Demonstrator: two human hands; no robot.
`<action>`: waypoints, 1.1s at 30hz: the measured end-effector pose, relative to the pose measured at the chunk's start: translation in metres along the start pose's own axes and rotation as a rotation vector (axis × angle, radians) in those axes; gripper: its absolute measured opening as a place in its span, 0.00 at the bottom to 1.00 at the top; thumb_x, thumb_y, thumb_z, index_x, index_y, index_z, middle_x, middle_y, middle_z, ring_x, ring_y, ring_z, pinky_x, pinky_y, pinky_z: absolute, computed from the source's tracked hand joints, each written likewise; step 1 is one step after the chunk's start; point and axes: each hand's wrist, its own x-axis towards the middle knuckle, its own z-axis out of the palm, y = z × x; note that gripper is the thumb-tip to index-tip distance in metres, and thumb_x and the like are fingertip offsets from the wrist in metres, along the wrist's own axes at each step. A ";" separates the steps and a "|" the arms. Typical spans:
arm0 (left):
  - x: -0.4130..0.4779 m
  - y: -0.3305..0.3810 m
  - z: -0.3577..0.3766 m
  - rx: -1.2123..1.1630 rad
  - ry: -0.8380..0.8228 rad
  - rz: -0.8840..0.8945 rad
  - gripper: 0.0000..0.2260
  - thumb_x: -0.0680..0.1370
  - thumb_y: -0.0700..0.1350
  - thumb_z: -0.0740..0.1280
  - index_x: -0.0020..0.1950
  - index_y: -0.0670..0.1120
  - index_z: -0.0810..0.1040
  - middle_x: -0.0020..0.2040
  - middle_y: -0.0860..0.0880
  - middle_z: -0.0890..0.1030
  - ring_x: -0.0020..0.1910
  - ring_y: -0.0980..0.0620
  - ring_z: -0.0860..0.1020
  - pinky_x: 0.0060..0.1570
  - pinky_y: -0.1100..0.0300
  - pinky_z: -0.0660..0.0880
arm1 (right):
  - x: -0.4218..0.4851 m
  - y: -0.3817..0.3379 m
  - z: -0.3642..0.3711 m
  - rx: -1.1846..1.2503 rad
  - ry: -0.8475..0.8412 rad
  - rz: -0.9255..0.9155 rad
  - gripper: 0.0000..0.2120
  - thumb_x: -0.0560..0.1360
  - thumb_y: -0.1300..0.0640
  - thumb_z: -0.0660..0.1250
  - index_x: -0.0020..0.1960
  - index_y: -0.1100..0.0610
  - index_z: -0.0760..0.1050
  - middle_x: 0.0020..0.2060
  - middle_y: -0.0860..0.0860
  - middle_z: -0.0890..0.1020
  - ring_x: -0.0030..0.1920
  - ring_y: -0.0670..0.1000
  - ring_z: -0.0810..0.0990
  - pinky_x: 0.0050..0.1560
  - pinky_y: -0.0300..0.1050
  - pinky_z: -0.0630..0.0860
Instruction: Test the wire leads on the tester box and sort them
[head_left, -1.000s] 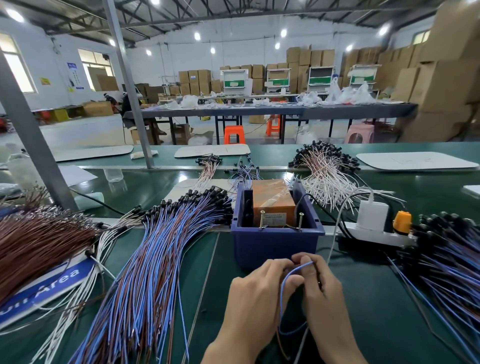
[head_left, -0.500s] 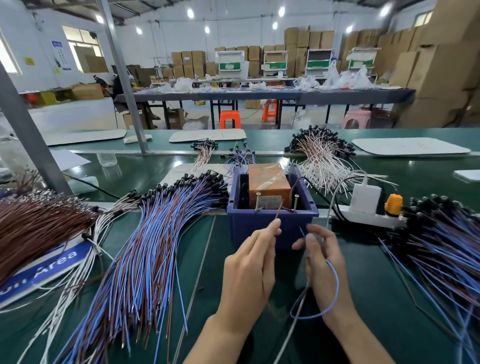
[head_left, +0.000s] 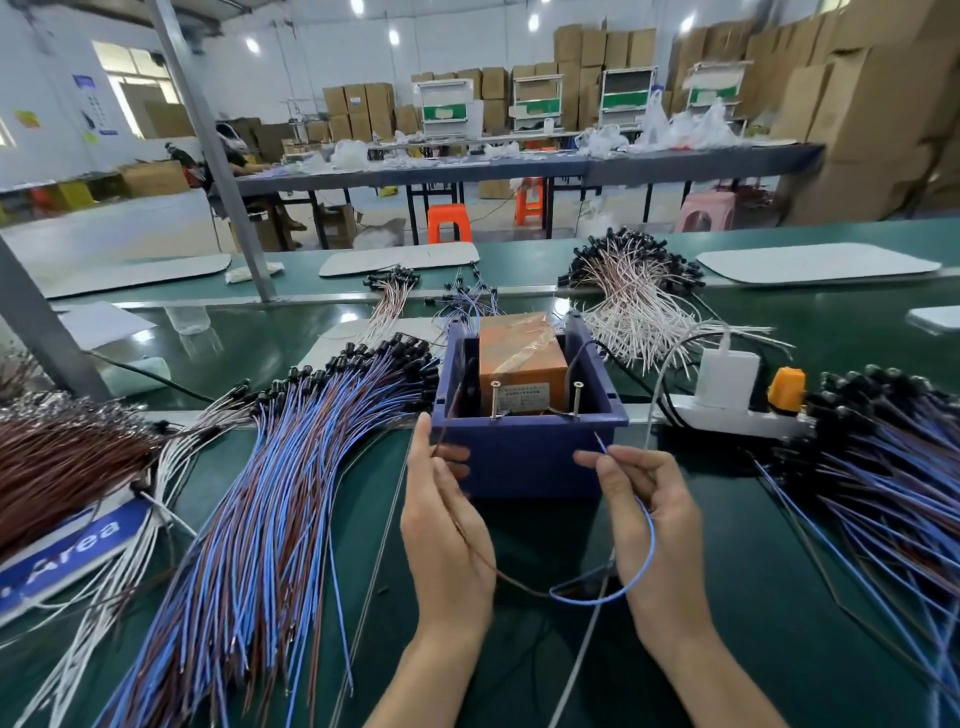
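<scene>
A blue-and-brown wire lead (head_left: 651, 543) is held in a loop just before the blue tester box (head_left: 524, 462), both ends raised.

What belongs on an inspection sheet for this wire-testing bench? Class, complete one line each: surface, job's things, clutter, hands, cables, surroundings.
Surface: green bench mat, glossy further back.
Job's things: orange tester box with two upright screws, inside a blue bin; one lead looped between both hands; blue-brown lead piles left and right.
Clutter: brown wire pile partly on a blue sign; white lead pile behind the bin.
Hands: left hand pinches the lead's brown end; right hand pinches its blue end; neither end touches the screws.
Cables: white power strip carrying a white charger and orange plug; black cable enters the bin.
Surroundings: cardboard boxes, long table, orange stools.
</scene>
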 end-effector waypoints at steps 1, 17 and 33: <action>0.001 -0.002 0.001 -0.006 0.018 -0.017 0.20 0.87 0.47 0.50 0.78 0.49 0.66 0.51 0.65 0.77 0.53 0.61 0.77 0.53 0.75 0.68 | 0.000 0.001 0.001 0.000 0.005 -0.006 0.03 0.81 0.56 0.67 0.54 0.54 0.75 0.49 0.47 0.87 0.56 0.46 0.83 0.55 0.30 0.73; 0.005 0.002 -0.006 -0.012 0.067 -0.069 0.05 0.86 0.51 0.56 0.54 0.58 0.71 0.44 0.59 0.78 0.41 0.55 0.78 0.40 0.70 0.71 | -0.001 0.002 0.012 -0.176 0.090 -0.176 0.03 0.83 0.53 0.61 0.53 0.46 0.72 0.48 0.40 0.85 0.54 0.42 0.82 0.52 0.28 0.71; 0.001 0.003 -0.005 0.047 -0.025 0.031 0.06 0.86 0.45 0.57 0.59 0.49 0.73 0.37 0.55 0.77 0.36 0.52 0.77 0.37 0.58 0.75 | 0.015 0.013 0.025 -0.304 0.177 -0.324 0.01 0.84 0.50 0.61 0.53 0.46 0.69 0.36 0.43 0.81 0.40 0.44 0.81 0.41 0.30 0.70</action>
